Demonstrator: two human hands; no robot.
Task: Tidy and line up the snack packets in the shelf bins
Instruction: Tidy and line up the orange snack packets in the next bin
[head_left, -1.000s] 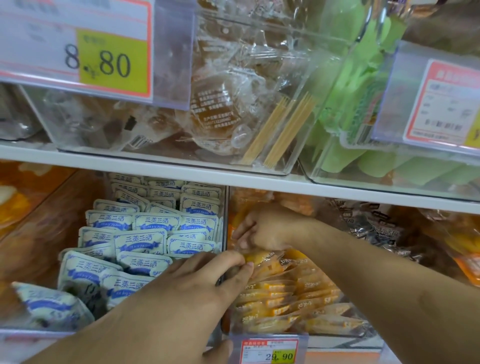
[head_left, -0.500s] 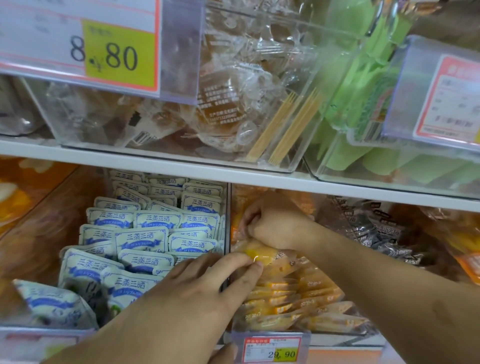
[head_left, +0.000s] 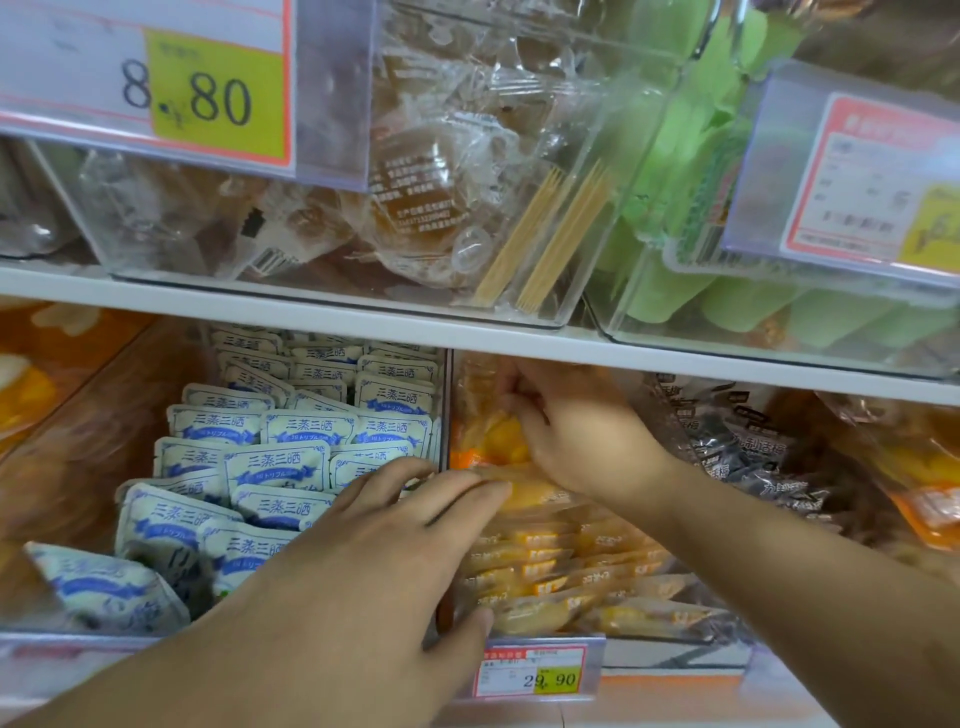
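Head view: both hands reach into the yellow packets in the lower-centre bin, under the white shelf. At centre frame the right hand pinches a yellow packet at the back of the row with curled fingers, while the left hand, lower centre, lays nearly straight fingers on the top packet in front of it. Blue-and-white packets fill the bin to the left; a price tag hangs at the bin's front.

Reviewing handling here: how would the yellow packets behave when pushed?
Probably floppy: the yellow packets look like thin film pouches lying overlapped. Likely slippery, given the glossy wrap. The left hand presses them with straight fingers; the right hand pinches one.
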